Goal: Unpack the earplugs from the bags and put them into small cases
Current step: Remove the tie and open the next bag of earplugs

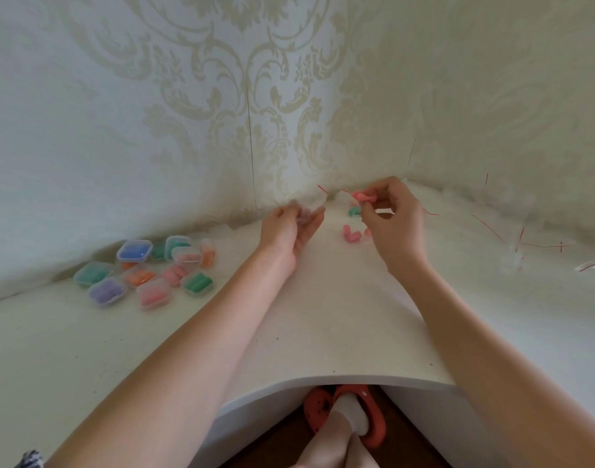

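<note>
1. Your right hand is raised just above the table, near the back corner where the two papered walls meet. Thumb and fingertips pinch a pink earplug.
2. Your left hand lies palm-up beside it, fingers loosely curled around a clear item. It is too blurred to tell whether this is a bag or a small case.
3. The two hands are apart, with a narrow strip of bare tabletop between them.
4. Loose earplugs rest on the table under and just behind your right hand: a pink pair and a green one, partly hidden by your fingers.
5. Filled cases are clustered at the left, close to the left wall's base. Contents show blue, green, orange, pink and purple. The cases touch or overlap one another; the lids appear closed.
6. Emptied clear bags with red tear strips are scattered along the right wall's base, reaching toward the right edge of view.
7. Open room: a wide bare stretch of tabletop runs from your hands back to the near edge, between your forearms.
8. The near table edge curves inward in front of you. Below it, a foot in a red clog rests on dark flooring.
</note>
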Tool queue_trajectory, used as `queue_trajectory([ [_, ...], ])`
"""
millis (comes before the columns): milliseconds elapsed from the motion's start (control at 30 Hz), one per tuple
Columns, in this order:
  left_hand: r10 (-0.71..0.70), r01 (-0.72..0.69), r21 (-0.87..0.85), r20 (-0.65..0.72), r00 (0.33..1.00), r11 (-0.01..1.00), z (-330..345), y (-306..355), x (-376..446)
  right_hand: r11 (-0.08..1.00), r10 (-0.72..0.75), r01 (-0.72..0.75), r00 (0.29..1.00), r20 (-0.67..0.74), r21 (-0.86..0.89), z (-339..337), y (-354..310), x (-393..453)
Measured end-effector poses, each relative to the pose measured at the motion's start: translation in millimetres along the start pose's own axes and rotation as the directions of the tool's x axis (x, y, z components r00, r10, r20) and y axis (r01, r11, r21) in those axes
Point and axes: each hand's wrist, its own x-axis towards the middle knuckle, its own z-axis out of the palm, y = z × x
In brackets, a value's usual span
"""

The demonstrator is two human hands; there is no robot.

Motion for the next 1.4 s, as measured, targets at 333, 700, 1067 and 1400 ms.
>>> queue_trajectory([
  [333,-0.313,0.353,-0.336,0.168,0.935,0.873,4,1,-15,0.934,-0.178,0.275,0.913,0.367,-0.230,15,8,-9],
  [700,-0.254,0.238,0.180,0.072,0.965,0.954,17,-5,-21,0.995,0.062,-0.053,0.991,0.115,-0.084,2,4,4],
  [1067,0.267,-0.378,0.870,0.301,0.916,0.317,2,-11,-19,0.878,0.475,-0.392,0.653,-0.590,0.274,-63,41,40],
  [1400,0.226,-0.153,0.911,0.252,0.941,-0.382,-21,42,-19,0.806,0.375,-0.513,0.828,-0.416,-0.294,-53,37,32],
])
